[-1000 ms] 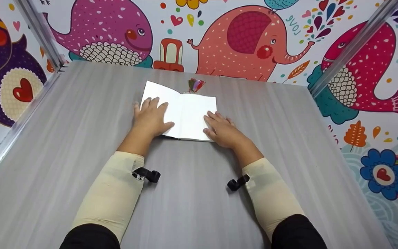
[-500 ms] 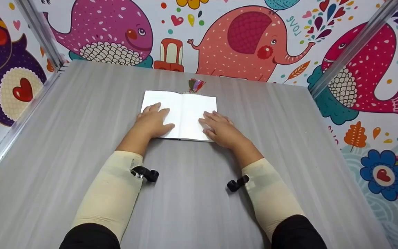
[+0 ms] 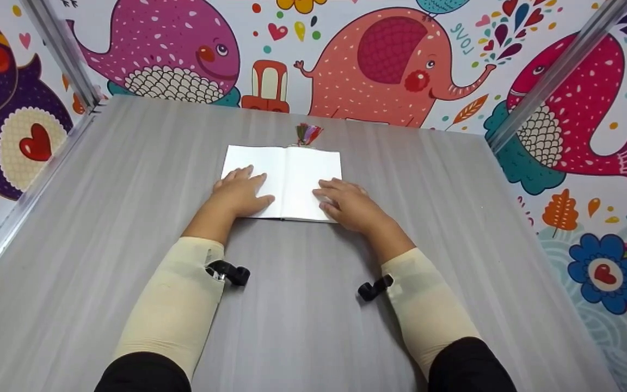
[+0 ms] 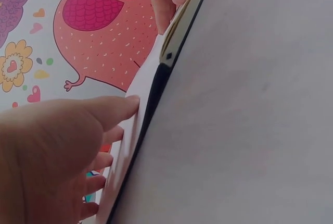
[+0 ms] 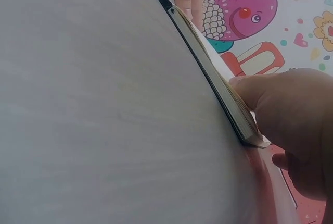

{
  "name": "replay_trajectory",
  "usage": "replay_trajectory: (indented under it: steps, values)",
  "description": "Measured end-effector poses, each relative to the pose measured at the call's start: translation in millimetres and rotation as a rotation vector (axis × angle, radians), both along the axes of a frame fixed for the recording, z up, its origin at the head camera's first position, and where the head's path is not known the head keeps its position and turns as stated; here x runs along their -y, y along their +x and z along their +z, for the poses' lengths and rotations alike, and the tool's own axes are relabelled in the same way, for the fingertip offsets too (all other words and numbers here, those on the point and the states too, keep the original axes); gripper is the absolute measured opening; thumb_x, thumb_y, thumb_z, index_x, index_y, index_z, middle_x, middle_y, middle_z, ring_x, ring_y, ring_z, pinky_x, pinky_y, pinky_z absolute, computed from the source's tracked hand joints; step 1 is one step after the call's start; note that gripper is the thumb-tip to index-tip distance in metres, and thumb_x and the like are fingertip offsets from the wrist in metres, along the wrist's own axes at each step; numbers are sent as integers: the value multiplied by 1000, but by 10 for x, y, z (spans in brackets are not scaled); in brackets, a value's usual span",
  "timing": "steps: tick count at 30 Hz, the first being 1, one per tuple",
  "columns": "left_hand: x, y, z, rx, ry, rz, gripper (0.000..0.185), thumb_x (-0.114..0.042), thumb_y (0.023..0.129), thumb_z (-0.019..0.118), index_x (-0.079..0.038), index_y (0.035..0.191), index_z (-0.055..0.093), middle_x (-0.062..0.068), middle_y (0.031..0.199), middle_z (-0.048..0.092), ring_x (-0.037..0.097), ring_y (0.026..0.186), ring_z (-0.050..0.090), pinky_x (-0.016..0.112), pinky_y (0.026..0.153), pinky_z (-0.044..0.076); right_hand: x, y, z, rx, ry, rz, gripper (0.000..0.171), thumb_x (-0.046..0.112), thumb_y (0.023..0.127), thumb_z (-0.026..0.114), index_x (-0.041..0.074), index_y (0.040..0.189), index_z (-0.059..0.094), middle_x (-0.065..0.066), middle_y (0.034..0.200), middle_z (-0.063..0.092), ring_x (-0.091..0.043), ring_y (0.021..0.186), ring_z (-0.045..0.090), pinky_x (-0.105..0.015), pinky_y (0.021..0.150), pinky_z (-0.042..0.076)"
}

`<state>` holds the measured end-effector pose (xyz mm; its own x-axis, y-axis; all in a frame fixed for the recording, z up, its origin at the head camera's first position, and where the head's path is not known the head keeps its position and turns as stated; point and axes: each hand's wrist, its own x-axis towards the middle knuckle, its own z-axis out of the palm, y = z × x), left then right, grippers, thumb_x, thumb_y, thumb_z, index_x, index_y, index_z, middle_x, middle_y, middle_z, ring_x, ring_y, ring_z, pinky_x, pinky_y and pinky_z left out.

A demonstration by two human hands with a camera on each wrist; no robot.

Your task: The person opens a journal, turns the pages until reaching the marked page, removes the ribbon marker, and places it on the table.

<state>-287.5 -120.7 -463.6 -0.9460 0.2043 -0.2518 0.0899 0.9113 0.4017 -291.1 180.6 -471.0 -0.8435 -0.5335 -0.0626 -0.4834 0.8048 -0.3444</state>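
A thin white-paged notebook with a dark cover point(image 3: 286, 182) lies open near the far edge of the grey wood-grain desk point(image 3: 128, 218); it looks light and floppy, best gripped at its outer edges; left hand point(image 3: 239, 193) and right hand point(image 3: 349, 204) press flat on its pages, fingers spread; a multicoloured tassel point(image 3: 307, 133) lies beyond it.

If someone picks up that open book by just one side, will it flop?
Probably yes. The open book lies flat only under the left hand and right hand, so its thin pages would likely swing shut. Its dark cover looks slim, so it may bend. It seems light and won't roll.
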Motion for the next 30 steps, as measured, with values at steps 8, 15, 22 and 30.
replay_trajectory:
  steps: [8,15,22,30]
  values:
    - [-15,4,13,-4,1,-6,77,-54,106,51,-18,171,31,18,181,11,46,168,6,69,133,9,-37,-8,10,28,-2,1,65,53,102,66,28,161,52,4,173,41,-24,167,27,-62,135,19]
    - [-10,-6,2,-2,-1,-6,77,-54,106,51,-17,171,30,18,181,11,46,168,6,69,134,9,-55,-37,17,31,26,26,77,60,94,73,27,160,52,3,173,41,-24,167,27,-59,135,21]
    - [5,2,6,3,9,-2,77,-55,106,51,-18,171,30,17,182,10,45,168,6,68,134,8,-84,-45,59,75,9,24,81,57,89,80,28,160,53,6,173,40,-22,167,26,-58,136,19]
    - [8,4,3,5,21,1,77,-55,106,51,-19,171,30,16,182,10,45,169,5,69,134,8,-107,-38,66,107,-4,9,80,56,89,80,31,160,52,10,174,38,-18,168,23,-57,137,17]
